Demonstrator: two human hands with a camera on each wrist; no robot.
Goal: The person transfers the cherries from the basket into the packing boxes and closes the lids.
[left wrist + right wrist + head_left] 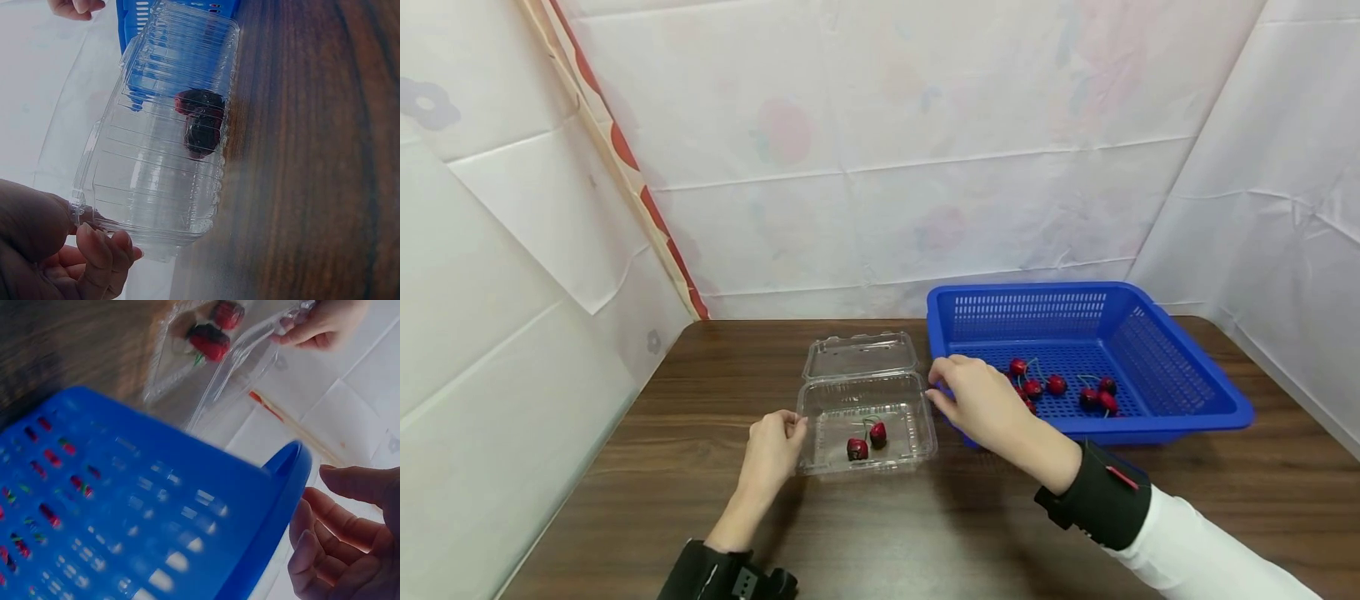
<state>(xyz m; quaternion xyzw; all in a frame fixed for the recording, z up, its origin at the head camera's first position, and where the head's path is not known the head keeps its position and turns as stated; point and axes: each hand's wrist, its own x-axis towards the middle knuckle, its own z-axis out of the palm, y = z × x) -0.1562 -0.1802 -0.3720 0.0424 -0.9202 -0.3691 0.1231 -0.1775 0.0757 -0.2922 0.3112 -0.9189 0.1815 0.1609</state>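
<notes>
A clear plastic clamshell box [831,408] lies on the table with its lid [861,357] folded back. In its base are two dark red cherries [857,449] with green stems. My left hand [771,450] pinches the box's left edge between thumb and fingers, clearer in the left wrist view, where the hand [94,259] is at the box's corner. Between box and basket is my right hand [977,400], close to the left rim of the blue basket [1187,421]. In the right wrist view its fingers [337,515] are loosely bent beside that rim, with nothing held.
Several cherries [1056,384] lie inside the basket in two groups, some partly hidden behind the right hand. The brown wooden table [700,400] meets white sheeting [880,217] at the back and sides. A red-edged strip [647,200] runs down the left corner.
</notes>
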